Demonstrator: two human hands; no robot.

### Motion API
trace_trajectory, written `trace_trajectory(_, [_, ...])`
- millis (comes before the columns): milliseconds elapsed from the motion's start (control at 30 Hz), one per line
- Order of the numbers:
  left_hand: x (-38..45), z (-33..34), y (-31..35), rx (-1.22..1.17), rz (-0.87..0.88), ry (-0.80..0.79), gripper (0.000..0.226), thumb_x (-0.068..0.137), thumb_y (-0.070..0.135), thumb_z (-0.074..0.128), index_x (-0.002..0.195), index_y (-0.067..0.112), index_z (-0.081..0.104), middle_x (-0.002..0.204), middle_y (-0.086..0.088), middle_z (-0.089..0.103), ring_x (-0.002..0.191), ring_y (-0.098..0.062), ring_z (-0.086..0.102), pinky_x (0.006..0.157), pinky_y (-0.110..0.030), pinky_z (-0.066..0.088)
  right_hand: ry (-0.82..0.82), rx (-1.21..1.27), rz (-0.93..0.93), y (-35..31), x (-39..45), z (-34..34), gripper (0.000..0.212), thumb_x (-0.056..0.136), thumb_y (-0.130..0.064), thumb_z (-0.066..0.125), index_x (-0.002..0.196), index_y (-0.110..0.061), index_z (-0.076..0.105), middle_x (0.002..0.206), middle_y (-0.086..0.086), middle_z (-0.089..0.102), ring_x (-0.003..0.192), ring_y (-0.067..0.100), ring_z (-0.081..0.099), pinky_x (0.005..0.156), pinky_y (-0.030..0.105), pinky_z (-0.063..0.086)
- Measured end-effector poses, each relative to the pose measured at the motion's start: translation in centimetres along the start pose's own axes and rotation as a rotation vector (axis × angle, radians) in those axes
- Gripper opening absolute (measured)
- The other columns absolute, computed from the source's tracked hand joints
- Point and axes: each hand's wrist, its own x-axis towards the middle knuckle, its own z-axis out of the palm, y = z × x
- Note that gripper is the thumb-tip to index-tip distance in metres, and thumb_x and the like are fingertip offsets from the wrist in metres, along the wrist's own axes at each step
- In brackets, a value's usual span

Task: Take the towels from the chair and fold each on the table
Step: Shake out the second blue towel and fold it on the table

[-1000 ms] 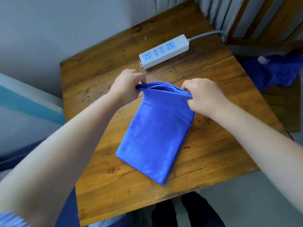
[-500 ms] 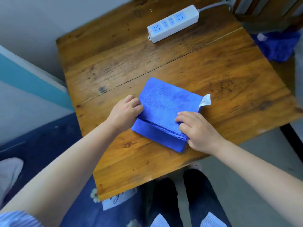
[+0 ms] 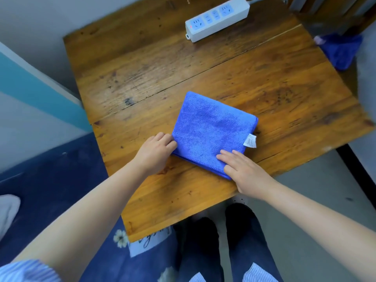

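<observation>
- We pressed our right hand [image 3: 245,171], fingers flat, on the fuzzy blue folded towel [image 3: 211,129].
- Our left hand [image 3: 155,152], fingers curled, touched the towel's left edge.
- The towel lay on the worn wooden table [image 3: 154,82].

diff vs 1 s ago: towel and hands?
The blue microfibre towel, then held up long by its far edge, now lies folded in half on the wooden table. The right hand has let go and presses flat; the left hand still holds the left edge. White power strip unchanged.
</observation>
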Motion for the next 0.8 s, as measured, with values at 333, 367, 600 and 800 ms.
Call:
trace_trajectory(333, [0.7, 0.0, 4.2, 0.016, -0.469, 0.203, 0.027, 0.072, 0.033, 0.041, 0.085, 0.012, 0.053, 0.079, -0.009, 0.065, 0.075, -0.025, 0.047, 0.055, -0.029, 0.039, 0.174, -0.004, 0.245, 0.8, 8.1, -4.2, 0.038, 0.067, -0.004, 0.026, 0.075, 0.006, 0.062, 0.1, 0.028, 0.067, 0.098, 0.047, 0.063, 0.077, 0.059, 0.05])
trace_trajectory(367, [0.8, 0.5, 4.7, 0.061, -0.501, 0.204, 0.031, 0.072, 0.037, 0.041, 0.09, 0.014, 0.05, 0.084, -0.008, 0.066, 0.079, -0.023, 0.042, 0.061, -0.031, 0.033, 0.111, 0.012, 0.274, 1.1, 9.6, -4.3, 0.044, 0.069, -0.006, 0.025, 0.086, 0.008, 0.063, 0.114, 0.029, 0.062, 0.11, 0.049, 0.056, 0.088, 0.06, 0.044])
trace_trajectory(600, [0.8, 2.3, 6.8, 0.025, -0.677, 0.007, 0.058, 0.074, 0.045, 0.034, 0.1, 0.011, 0.074, 0.094, -0.007, 0.072, 0.089, -0.022, 0.04, 0.066, -0.031, 0.025, -0.308, -0.155, 0.003, 4.2, 14.0, -4.4, 0.063, 0.089, -0.042, 0.013, 0.145, -0.016, 0.025, 0.156, 0.005, 0.012, 0.145, 0.029, 0.01, 0.117, 0.042, 0.011])
trace_trajectory(800, [0.9, 2.3, 6.9, -0.049, -0.729, 0.012, 0.056, 0.074, 0.045, 0.035, 0.106, 0.012, 0.068, 0.101, -0.008, 0.068, 0.09, -0.021, 0.041, 0.067, -0.032, 0.025, -0.367, -0.095, 0.003, 6.9, 12.4, -3.1, 0.081, 0.093, -0.055, 0.001, 0.131, -0.002, 0.049, 0.141, 0.015, 0.043, 0.129, 0.041, 0.038, 0.1, 0.053, 0.034])
